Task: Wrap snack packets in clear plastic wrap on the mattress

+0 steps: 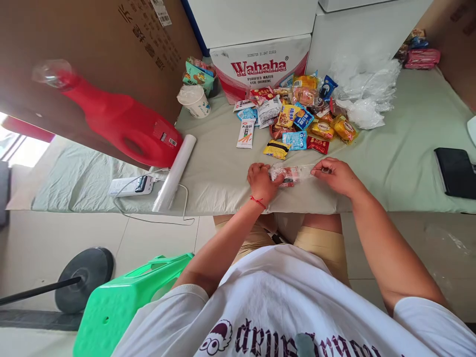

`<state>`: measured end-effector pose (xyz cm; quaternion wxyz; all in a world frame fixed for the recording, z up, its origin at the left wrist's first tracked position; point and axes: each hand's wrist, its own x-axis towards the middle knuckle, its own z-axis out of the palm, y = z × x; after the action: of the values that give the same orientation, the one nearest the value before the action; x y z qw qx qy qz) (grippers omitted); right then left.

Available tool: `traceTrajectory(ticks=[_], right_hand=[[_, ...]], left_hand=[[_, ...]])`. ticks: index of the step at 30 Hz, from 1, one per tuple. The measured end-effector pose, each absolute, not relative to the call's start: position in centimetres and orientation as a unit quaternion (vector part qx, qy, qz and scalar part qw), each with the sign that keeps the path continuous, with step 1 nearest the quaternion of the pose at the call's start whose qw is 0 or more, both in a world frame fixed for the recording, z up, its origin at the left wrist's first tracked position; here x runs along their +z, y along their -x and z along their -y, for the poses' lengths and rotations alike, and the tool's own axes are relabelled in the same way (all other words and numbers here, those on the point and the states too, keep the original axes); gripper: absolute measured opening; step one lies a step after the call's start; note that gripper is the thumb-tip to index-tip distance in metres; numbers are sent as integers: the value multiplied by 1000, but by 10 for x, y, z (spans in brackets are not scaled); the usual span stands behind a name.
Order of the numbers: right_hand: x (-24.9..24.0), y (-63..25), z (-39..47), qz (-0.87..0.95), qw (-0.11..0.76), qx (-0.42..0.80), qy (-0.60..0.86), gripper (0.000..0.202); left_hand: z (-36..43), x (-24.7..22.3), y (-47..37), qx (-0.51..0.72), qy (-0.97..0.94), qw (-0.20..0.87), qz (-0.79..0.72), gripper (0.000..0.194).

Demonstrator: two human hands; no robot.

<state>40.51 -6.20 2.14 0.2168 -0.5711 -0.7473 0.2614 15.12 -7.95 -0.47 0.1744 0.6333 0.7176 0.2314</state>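
Observation:
A clear plastic bag (293, 174) with red-wrapped snacks inside lies near the front edge of the table covered in pale green cloth (401, 158). My left hand (262, 181) grips its left end, a red string on the wrist. My right hand (334, 174) pinches the bag's right end. Just beyond my hands lies a pile of snack packets (297, 116) in yellow, blue and red wrappers.
A roll of clear bags (175, 172) and a white power strip (131, 186) lie at left beside a red jug (122, 121). A paper cup (195, 101), a Wahaha box (260, 67), crumpled plastic (366, 94) and a black phone (455, 172) sit around. A green stool (126, 297) stands below.

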Motion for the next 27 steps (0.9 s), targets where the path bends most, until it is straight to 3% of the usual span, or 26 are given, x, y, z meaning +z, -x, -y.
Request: traceTrajectory(ticks=[3,7,10,12,14,18,23,27], right_hand=[[4,-397,52,734,184,167,632,27],[-5,-391,51,755,143,122,628,45],[1,-391,58,768,122,112,618,28],[8,-389,67,767,155,111,612,20],[13,-381,79,751,210,158,605,19],[13,-353,106,628,317,406,584,22],[1,-334,126,398,481,615,482,38],[-2,-335,128,345,503,657,443,39]], left_hand=[[80,1,-152,211,-629,164,-730,45],[79,16,-155,168,-621,188,-742,46],[82,23,-161,193,-618,239,-724,46],[88,25,-168,249,-630,232,-698,47],[95,23,-178,288,-667,183,-662,42],[110,17,-197,262,-764,110,-580,32],[129,3,-202,279,-811,156,-491,49],[141,-7,-200,323,-819,225,-417,66]])
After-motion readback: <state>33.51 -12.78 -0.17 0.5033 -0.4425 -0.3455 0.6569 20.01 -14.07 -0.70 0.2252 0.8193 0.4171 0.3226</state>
